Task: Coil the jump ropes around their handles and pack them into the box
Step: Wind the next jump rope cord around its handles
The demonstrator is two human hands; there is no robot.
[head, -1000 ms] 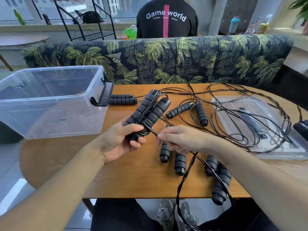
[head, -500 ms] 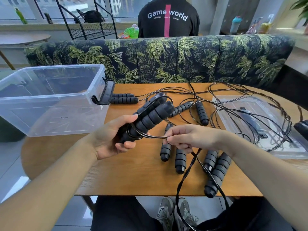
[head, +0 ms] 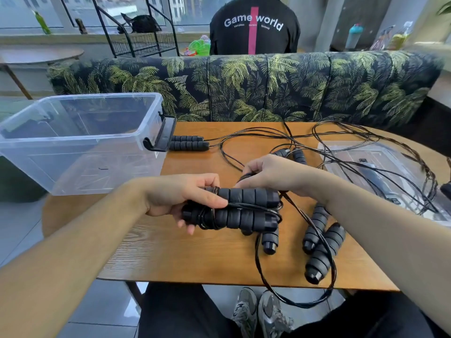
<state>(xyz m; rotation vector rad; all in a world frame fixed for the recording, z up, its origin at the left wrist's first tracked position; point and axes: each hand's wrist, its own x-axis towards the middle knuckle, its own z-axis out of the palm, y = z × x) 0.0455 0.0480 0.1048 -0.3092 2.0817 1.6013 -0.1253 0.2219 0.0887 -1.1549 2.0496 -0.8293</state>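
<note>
The left hand (head: 185,198) grasps a pair of black foam jump rope handles (head: 244,208) held level above the desk (head: 190,254) near its front edge, cord (head: 288,272) already looped round their left end. The right hand (head: 266,174) pinches the cord just behind the handles; its slack droops past the front edge. The clear plastic box (head: 80,142) overhangs the left edge, open-topped. Loose handles (head: 322,247) crowd the front right; bare wood lies front left. The box lid (head: 380,172) sits at the right edge.

Two black ribbed handles (head: 244,208) lie side by side, cord wound round their left end, near the empty clear box (head: 80,142) at far left.
</note>
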